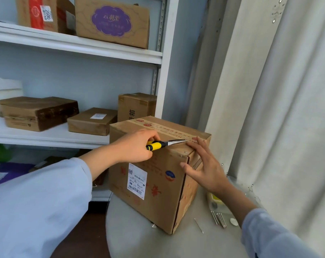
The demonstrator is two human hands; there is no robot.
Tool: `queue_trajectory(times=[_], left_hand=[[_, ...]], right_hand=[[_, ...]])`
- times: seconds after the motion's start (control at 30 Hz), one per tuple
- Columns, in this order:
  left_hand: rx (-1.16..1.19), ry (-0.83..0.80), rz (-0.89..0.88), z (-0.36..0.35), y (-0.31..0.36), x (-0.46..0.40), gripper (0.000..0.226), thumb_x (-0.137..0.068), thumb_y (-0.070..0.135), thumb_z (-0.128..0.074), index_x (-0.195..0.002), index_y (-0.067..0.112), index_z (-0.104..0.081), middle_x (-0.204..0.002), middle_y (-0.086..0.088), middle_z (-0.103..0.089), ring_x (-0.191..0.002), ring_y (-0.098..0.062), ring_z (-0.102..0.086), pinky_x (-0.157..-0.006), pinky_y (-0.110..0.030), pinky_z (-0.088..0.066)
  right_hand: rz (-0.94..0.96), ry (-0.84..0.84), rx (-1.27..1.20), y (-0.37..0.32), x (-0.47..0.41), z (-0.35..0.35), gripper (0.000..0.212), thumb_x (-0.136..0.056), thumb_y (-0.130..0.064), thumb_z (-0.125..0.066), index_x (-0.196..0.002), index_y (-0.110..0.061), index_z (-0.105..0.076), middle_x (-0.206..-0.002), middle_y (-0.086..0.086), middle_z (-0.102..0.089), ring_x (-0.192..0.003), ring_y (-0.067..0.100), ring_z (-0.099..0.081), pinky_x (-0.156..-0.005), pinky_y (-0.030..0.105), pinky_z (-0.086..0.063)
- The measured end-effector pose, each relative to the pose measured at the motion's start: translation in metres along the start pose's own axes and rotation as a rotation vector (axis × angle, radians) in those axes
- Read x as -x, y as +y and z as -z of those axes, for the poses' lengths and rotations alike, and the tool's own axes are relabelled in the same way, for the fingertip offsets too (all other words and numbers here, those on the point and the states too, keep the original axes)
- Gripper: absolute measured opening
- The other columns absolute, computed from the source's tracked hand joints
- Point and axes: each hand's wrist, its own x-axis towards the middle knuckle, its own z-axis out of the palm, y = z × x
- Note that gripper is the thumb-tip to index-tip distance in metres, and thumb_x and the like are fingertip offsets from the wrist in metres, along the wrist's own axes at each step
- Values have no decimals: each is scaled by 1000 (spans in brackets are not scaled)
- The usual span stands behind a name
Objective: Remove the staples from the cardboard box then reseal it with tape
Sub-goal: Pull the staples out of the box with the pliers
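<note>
A brown cardboard box (pixel 154 175) stands on a round grey table (pixel 139 239), just in front of a white shelving unit (pixel 83 47) and beside a pale curtain (pixel 279 108). Printed tape (pixel 169 130) runs along its top, and a white shipping label (pixel 136 180) with barcodes is stuck on the side facing the camera. The left hand (pixel 137 146) is curled around the yellow-and-black handles of a pair of needle-nose pliers (pixel 165 144), whose slim metal tips point right and lie at the near top edge of the box. The right hand (pixel 204 164) holds nothing: its fingers are spread and straight, resting against the top right corner of the box, the fingertips close to the plier tips. A small metal staple (pixel 185 151) shows in the cardboard just below that edge. On the table to the right of the box lies a loose bunch of thin metal pins (pixel 219 218), with a single one (pixel 199 225) apart from them, and a yellow object behind the right forearm that is too hidden to name. Several other cardboard boxes sit on the shelves, one with a purple cloud-shaped logo (pixel 111 21). Both arms wear light blue sleeves (pixel 36 202).
</note>
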Motion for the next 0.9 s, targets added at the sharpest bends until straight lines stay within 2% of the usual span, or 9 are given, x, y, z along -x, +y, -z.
queue_trajectory(times=[0.07,0.17,0.23,0.33,0.5,0.6,0.7,0.77,0.9], left_hand=[[8,7,-22,-4,1,0,42,-80,8,-60,-115,28,-50,-107,7,-51,-101,-16,-50,-80,-30,-43],[40,24,-27,-7,0,0,40,-81,9,-61,-111,32,-47,-100,7,-55,-89,-17,-54,-73,-33,-47],[50,27,-23,-11,1,1,41,-82,10,-61,-112,32,-46,-98,6,-54,-86,-17,-55,-71,-34,-48],[47,53,-18,-18,1,3,40,-84,12,-60,-114,31,-44,-100,5,-55,-85,-17,-56,-70,-37,-50],[32,60,-21,-25,5,5,39,-83,13,-61,-114,30,-45,-103,6,-56,-83,-14,-54,-61,-28,-41],[-10,57,-45,-24,13,6,39,-83,14,-61,-115,30,-47,-101,9,-56,-83,-13,-53,-60,-27,-40],[-32,67,-64,-22,19,6,38,-82,15,-61,-113,32,-49,-93,10,-57,-71,-7,-50,-54,-27,-36],[-40,62,-64,-23,22,6,37,-82,15,-61,-112,33,-49,-87,11,-55,-66,-7,-48,-51,-26,-34],[-58,76,-58,-25,26,6,36,-83,16,-61,-112,33,-50,-92,9,-57,-66,-7,-49,-50,-25,-35]], right_hand=[[-25,-19,20,1,-3,7,69,-79,-61,-61,-140,-44,-33,-159,-13,-12,-144,15,-24,-110,43,-32],[-37,-21,41,0,-5,6,84,-68,-77,-52,-141,-44,-28,-159,-14,-12,-141,18,-30,-107,49,-38],[-29,9,29,2,-2,0,88,-65,-81,-48,-142,-42,-28,-158,-15,-12,-140,17,-31,-104,51,-42],[-30,70,-10,4,0,-7,81,-71,-73,-53,-142,-39,-32,-157,-13,-15,-139,16,-33,-105,45,-41],[-13,50,-90,10,-3,-3,68,-78,-55,-66,-138,-38,-38,-156,-12,-21,-139,15,-32,-109,41,-35],[-20,-9,-192,21,-3,7,74,-71,-64,-67,-137,-39,-42,-155,-15,-24,-140,14,-30,-113,47,-33],[-42,-45,-215,29,-2,14,85,-64,-74,-61,-139,-42,-39,-155,-16,-25,-139,16,-32,-110,51,-37],[-53,-48,-217,30,0,15,83,-64,-70,-59,-139,-44,-37,-155,-16,-24,-139,16,-33,-110,50,-37],[-61,-28,-238,26,3,11,73,-74,-53,-65,-140,-44,-34,-156,-16,-22,-139,18,-33,-108,43,-39]])
